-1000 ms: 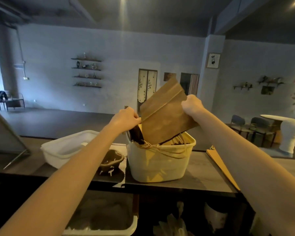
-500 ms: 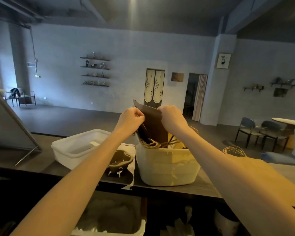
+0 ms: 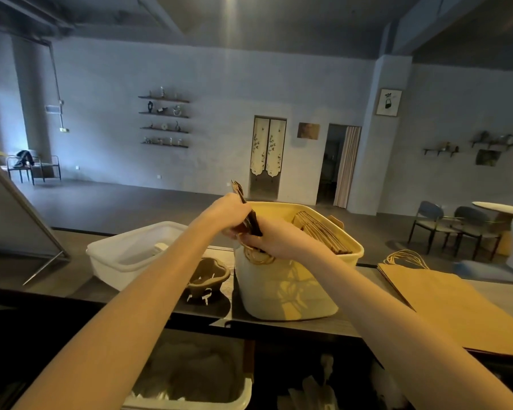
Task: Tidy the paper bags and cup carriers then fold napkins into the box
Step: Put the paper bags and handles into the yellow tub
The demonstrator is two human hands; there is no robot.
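both hands at the bin's left rim

your left hand point(image 3: 230, 213) pinches the upright dark brown folded paper bags point(image 3: 249, 216) at the cream plastic bin point(image 3: 288, 288); your right hand point(image 3: 271, 241), touching them, curls closed around their twine handles. flat tan bags point(image 3: 456, 303) lie well right.

Cream bin point(image 3: 279, 294), brown paper bags point(image 3: 453, 303), white tub point(image 3: 116, 261), grey-brown cup carrier point(image 3: 208, 275).

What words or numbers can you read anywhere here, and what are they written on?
None can be read.
Framed picture on the pillar: a dark drawing, no letters clear enough to read.
Paper bags on the counter: plain brown, no print showing.
Yellow bin: only shadows on its side, no label.
White tub: no label visible.
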